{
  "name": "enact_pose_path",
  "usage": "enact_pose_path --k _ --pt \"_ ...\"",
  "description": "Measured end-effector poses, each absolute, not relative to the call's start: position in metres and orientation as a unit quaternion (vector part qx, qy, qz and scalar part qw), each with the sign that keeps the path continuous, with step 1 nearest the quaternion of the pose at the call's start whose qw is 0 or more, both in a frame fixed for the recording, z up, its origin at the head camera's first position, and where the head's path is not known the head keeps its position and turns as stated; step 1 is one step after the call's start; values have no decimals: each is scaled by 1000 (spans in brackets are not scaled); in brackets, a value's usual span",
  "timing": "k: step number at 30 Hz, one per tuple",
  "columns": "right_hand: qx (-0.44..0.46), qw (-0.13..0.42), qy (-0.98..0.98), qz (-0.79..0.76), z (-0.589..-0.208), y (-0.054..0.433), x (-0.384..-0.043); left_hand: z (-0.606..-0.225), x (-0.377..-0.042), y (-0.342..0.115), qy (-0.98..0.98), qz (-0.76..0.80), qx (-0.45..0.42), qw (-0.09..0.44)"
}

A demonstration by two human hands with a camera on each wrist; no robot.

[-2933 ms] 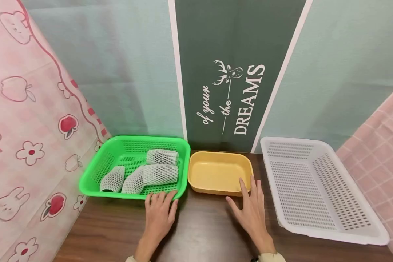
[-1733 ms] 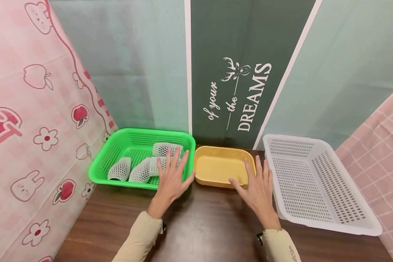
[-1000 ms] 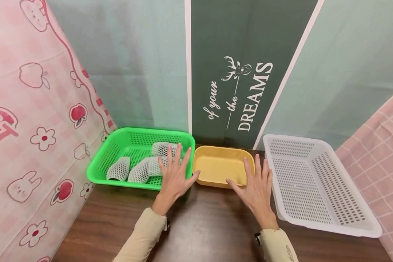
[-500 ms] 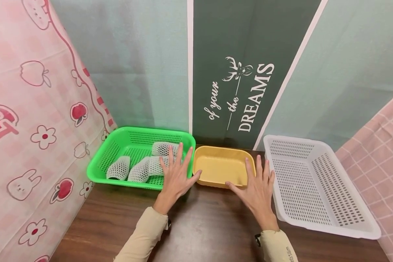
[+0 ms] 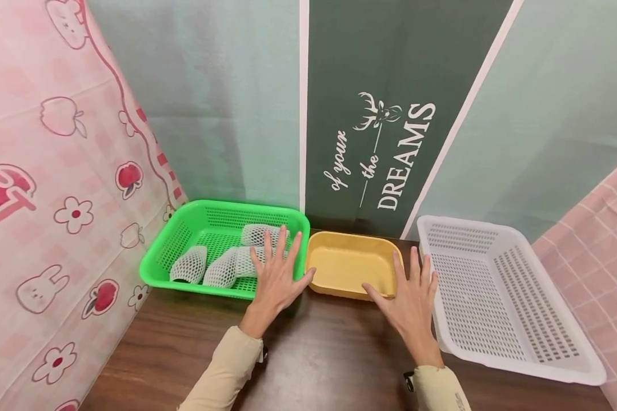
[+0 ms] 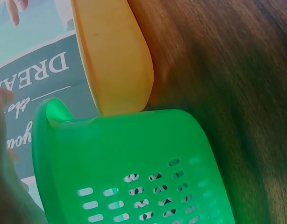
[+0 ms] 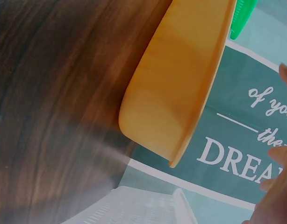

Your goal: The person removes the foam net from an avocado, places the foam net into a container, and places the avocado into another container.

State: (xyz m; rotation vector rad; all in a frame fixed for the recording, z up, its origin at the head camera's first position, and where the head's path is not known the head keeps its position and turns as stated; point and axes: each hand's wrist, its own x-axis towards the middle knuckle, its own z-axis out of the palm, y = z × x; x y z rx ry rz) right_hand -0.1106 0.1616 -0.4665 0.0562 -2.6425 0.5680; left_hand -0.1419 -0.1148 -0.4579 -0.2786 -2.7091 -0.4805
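Observation:
My left hand (image 5: 276, 282), fingers spread, is over the front right corner of the green basket (image 5: 185, 287); its thumb reaches toward the yellow tray. Inside that basket lie several things in white foam-net sleeves (image 5: 221, 271), their contents mostly hidden; a dark bit shows at the lower end of the leftmost sleeve (image 5: 189, 264). Over the right end of the yellow tray (image 5: 347, 268) is my right hand (image 5: 412, 302), fingers also spread, holding nothing. The right wrist view shows the tray's outer wall (image 7: 157, 88); the left wrist view shows the green basket's perforated end (image 6: 115, 154).
A white perforated basket (image 5: 478, 314) stands to the right, angled toward the front. The three containers sit in a row on the dark wooden table (image 5: 308, 365). Behind them hangs a green printed cloth (image 5: 339, 68), with pink cloths at both sides.
Since the earliest frame, my left hand has left the green basket's front rim and spread over its right corner. Lately my right hand has shifted slightly right. The containers and sleeves stay put.

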Motion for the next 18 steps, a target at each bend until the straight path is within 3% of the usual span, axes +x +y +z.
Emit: enact_pose_path --k 18 --pt "15 210 -954 212 -469 166 -111 -455 -145 -121 -970 -162 -96 153"
